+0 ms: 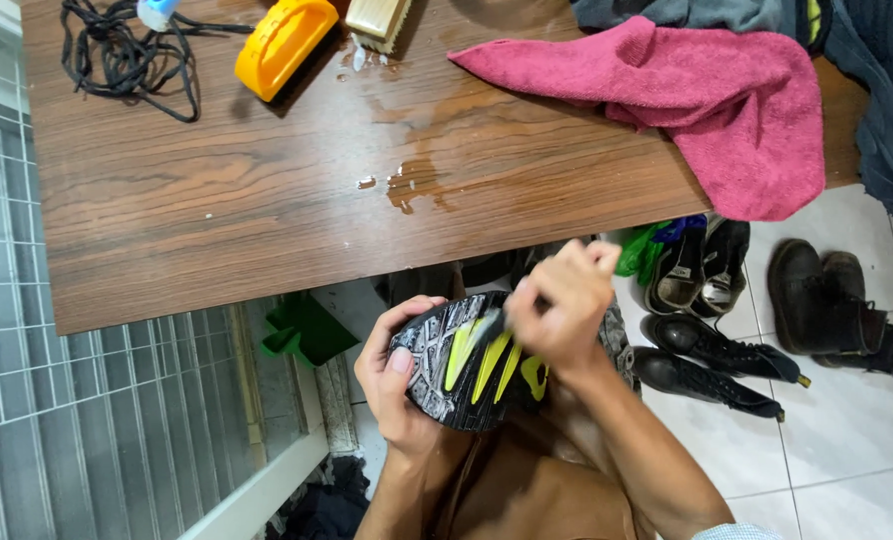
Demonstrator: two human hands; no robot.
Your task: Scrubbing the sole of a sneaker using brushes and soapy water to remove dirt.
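Observation:
My left hand [392, 380] grips the toe end of a black shoe [447, 365] turned sole up, with yellow-green patches on the sole. My right hand [565, 305] is closed around a small brush-like tool whose blurred tip [489, 322] touches the sole. The rest of the tool is hidden in my fist. Both hands are below the front edge of a brown wooden table [267, 200], over my lap.
On the table lie a pink towel [707, 90], a yellow brush [285, 42], a wooden brush [377, 20], tangled black laces [127, 55] and water puddles [412, 185]. Several dark shoes and boots [827, 305] stand on the white tiled floor at right. A tiled wall is at left.

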